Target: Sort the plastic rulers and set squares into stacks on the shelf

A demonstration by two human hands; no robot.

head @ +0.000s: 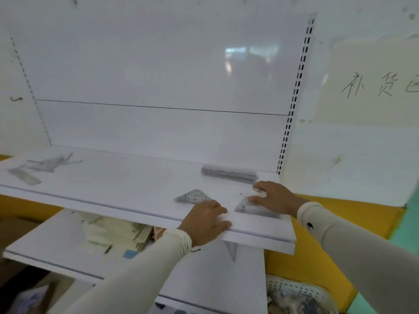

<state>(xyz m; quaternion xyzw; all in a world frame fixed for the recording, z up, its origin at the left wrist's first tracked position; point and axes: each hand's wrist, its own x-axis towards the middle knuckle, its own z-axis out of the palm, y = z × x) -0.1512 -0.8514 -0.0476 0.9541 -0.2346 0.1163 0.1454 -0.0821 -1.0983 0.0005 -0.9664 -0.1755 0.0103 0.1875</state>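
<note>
Shelf (113, 177) white — yellow wall (317, 257) | left hand (205, 220), right hand (273, 197) — grips released, flat

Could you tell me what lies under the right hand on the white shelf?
The right hand rests its fingers on a clear plastic set square lying flat on the white shelf. The square's upper corner is covered by the fingers.

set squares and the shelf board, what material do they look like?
Set squares: clear, glossy plastic by the look; the white shelf shows through them and printed scale marks are faintly visible. Shelf board: smooth white, likely painted metal or laminate; can't tell which.
</note>
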